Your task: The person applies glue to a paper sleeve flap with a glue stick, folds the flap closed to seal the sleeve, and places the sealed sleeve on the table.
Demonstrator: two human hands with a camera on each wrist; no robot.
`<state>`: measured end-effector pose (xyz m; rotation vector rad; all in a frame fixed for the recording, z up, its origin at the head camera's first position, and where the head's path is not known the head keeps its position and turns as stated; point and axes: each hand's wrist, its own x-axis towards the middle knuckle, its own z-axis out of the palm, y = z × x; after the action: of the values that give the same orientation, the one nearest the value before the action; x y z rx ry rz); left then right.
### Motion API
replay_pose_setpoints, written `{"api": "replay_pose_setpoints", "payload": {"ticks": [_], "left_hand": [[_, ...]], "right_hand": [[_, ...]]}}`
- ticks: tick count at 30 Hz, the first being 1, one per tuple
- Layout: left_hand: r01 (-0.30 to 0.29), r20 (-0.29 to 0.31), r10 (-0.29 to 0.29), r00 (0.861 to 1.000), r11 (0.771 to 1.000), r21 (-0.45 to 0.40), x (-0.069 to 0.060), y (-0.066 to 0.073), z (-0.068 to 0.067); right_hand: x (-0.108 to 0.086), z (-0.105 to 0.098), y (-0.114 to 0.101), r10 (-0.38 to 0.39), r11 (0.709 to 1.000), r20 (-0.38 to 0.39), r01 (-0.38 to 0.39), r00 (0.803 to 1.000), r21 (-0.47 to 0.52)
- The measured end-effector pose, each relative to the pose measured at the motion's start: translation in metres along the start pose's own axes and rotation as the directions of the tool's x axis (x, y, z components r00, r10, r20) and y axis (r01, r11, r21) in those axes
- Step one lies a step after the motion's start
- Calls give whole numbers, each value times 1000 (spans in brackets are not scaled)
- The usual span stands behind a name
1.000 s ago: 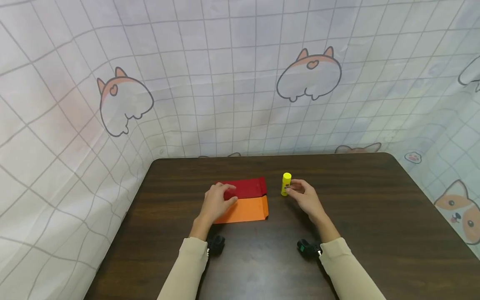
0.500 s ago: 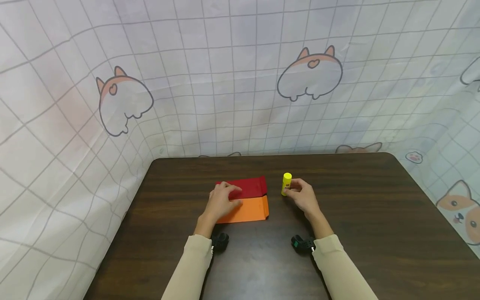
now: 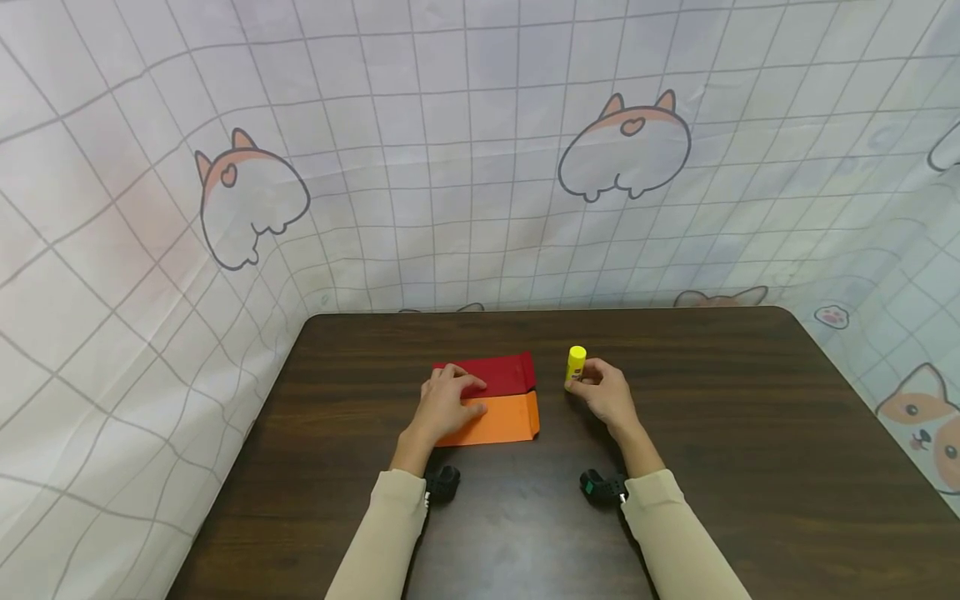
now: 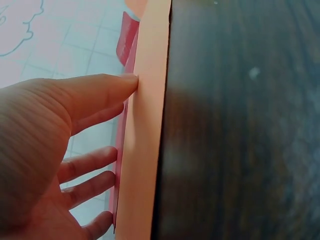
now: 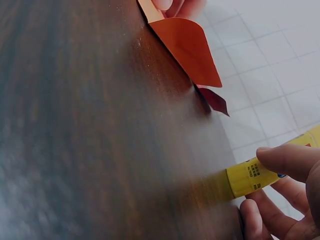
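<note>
A red paper envelope (image 3: 510, 375) and an orange one (image 3: 506, 419) lie side by side on the table, the red one farther away. In the head view, my left hand (image 3: 441, 407) rests over their left part, fingers on the red envelope and thumb over the orange one. The left wrist view shows the fingers (image 4: 87, 190) spread and loosely bent. To the right of the envelopes a yellow glue stick (image 3: 575, 364) stands upright. My right hand (image 3: 609, 398) pinches it between thumb and fingers; its base (image 5: 245, 180) meets the tabletop in the right wrist view.
The dark wooden table (image 3: 712, 417) ends at a rounded far edge. Behind it and at both sides hangs a white grid-patterned curtain (image 3: 480, 167) with cartoon dogs. Black wrist cameras (image 3: 442, 485) sit under both cuffs.
My left hand has slid slightly right over the envelopes. The right hand has moved a little left and closed its fingers on the glue stick, which stays upright in place.
</note>
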<state>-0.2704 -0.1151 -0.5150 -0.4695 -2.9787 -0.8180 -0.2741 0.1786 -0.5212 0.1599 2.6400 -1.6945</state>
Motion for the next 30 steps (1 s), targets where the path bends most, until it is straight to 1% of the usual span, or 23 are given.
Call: {"api": "replay_pose_setpoints", "payload": {"ticks": [11,18,23,30], "left_hand": [[-11,4,10,1000,1000,7,-1,0,0],[-5,6,5,1000,1000,8,-2,-2,0],[-2,9,2,1000,1000,10,-2,-1,-2],[-18,19,17,1000,1000,15,-3,0,-4]], "right_hand": [[0,-4,-1,-4,1000,9,4,1000,18],[-1,-9,-3,0,1000,25,-1,1000,17],[-1,-11,-5,-22,1000,46,22,999,0],[-1,-14,-8,-52,998,69,53,996,-14]]}}
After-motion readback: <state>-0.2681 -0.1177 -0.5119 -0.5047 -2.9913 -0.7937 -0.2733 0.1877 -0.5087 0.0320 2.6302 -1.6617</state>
